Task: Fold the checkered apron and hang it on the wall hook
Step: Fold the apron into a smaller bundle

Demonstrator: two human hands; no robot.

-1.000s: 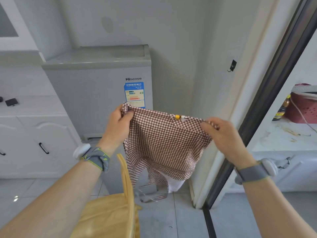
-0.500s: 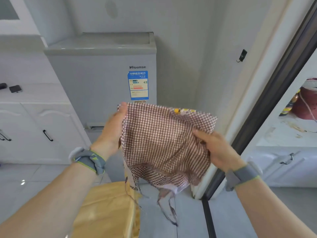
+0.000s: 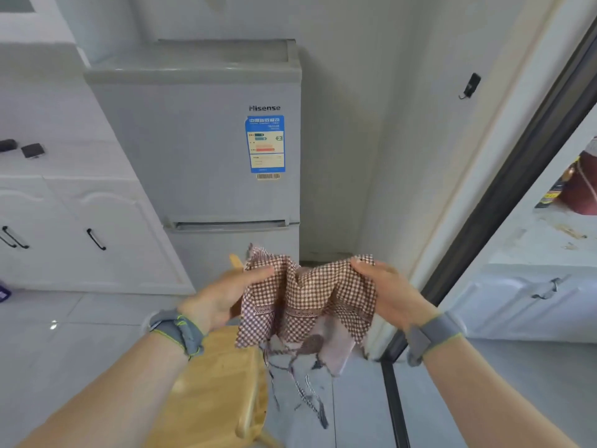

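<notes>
The lower part of the checkered apron [image 3: 310, 295] is blurred, so its folds and dangling ties are hard to make out. It hangs bunched in mid-air between both hands, brown-and-white check, sagging in the middle. The left hand [image 3: 223, 295] pinches its left top edge; the right hand [image 3: 387, 292] grips the right top edge. The wall hook [image 3: 470, 87] sits far right, bare. A grey fridge [image 3: 206, 140] stands beyond, a wooden chair [image 3: 219, 383] just below the apron.
</notes>
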